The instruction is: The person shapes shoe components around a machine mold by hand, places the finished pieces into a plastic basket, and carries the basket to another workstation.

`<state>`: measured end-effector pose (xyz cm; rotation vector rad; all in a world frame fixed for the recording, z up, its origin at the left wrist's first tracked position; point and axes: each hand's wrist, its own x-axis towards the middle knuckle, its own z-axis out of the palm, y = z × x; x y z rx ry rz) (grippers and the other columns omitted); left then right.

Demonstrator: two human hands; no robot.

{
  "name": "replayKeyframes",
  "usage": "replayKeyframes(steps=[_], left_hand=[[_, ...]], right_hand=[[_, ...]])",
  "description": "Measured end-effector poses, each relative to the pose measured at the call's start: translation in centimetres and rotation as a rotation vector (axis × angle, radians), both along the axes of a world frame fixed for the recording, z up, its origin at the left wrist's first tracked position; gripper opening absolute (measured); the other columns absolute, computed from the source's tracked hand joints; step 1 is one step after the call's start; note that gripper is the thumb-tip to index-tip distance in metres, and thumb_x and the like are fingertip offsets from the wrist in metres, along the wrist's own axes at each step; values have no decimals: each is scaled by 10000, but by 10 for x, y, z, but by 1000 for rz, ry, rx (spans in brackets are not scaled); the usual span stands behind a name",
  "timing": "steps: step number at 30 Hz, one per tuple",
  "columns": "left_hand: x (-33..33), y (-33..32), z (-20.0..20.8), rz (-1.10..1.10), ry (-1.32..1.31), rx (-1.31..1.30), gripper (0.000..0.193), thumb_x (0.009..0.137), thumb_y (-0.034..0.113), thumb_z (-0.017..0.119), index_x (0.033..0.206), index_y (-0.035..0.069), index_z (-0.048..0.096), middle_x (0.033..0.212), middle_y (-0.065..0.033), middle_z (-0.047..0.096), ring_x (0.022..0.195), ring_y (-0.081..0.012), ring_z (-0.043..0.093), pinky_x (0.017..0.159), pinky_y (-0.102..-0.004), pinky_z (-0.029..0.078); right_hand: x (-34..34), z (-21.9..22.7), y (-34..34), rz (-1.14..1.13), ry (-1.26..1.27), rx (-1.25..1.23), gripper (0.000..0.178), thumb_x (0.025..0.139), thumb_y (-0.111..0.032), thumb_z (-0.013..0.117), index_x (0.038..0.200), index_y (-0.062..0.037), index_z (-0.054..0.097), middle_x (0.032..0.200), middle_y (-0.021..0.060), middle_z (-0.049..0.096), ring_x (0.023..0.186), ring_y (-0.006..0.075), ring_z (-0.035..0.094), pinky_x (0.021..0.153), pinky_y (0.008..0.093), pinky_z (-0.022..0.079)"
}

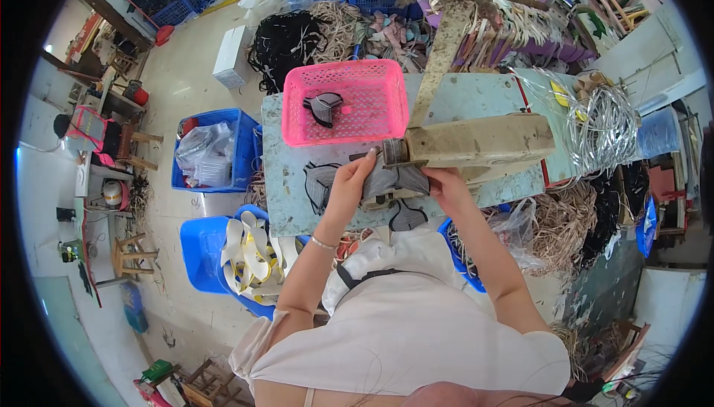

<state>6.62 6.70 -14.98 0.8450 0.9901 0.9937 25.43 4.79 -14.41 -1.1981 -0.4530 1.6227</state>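
Note:
My left hand (351,182) and my right hand (448,185) both grip a grey fabric shoe piece (393,181) under the head of a beige sewing machine (476,141). The piece lies on a pale blue-green worktable (286,199). More grey and black cut pieces (320,182) lie just left of my left hand, and another (405,217) sits at the table's near edge. A pink plastic basket (372,84) holding one black piece (325,107) stands behind the hands.
Blue crates stand left of the table, one (242,128) with plastic bags, one (201,247) with white and yellow straps. A coil of silvery cord (602,128) lies at the table's right. Piles of tan cord (561,221) and black straps (282,43) surround the table.

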Motion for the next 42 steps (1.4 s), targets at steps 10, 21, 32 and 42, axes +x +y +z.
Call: replayKeyframes(steps=[10, 21, 32, 42], left_hand=[[-38, 20, -78, 656, 28, 154, 259, 908, 217, 509, 1061, 22, 586, 860, 7, 576, 770, -91, 504, 708, -240, 416], [-115, -27, -201, 537, 1138, 211, 329, 908, 258, 471, 1101, 13, 576, 935, -163, 565, 887, -300, 523, 816, -384, 399], [-23, -87, 6, -367, 159, 104, 227, 922, 194, 480, 1020, -2, 538, 889, -21, 545, 830, -102, 482, 742, -268, 399], [-6, -62, 31, -151, 50, 0, 231, 924, 237, 497, 877, 18, 552, 731, 77, 461, 682, -11, 368, 602, -162, 312]], right_hand=[[56, -184, -15, 632, -999, 430, 318, 786, -267, 630, 983, -19, 602, 910, 105, 624, 722, 207, 562, 641, 299, 445], [51, -168, -52, 937, -588, 145, 467, 737, -172, 707, 1135, -1, 533, 997, 64, 608, 889, 134, 553, 805, 257, 436], [16, 11, -50, 786, -56, 185, 380, 796, -84, 652, 1131, 34, 516, 966, 6, 593, 856, 62, 507, 781, 230, 429], [18, 15, -37, 653, 138, 176, 336, 856, -183, 587, 1080, 61, 533, 865, 71, 618, 726, 124, 589, 664, 267, 489]])
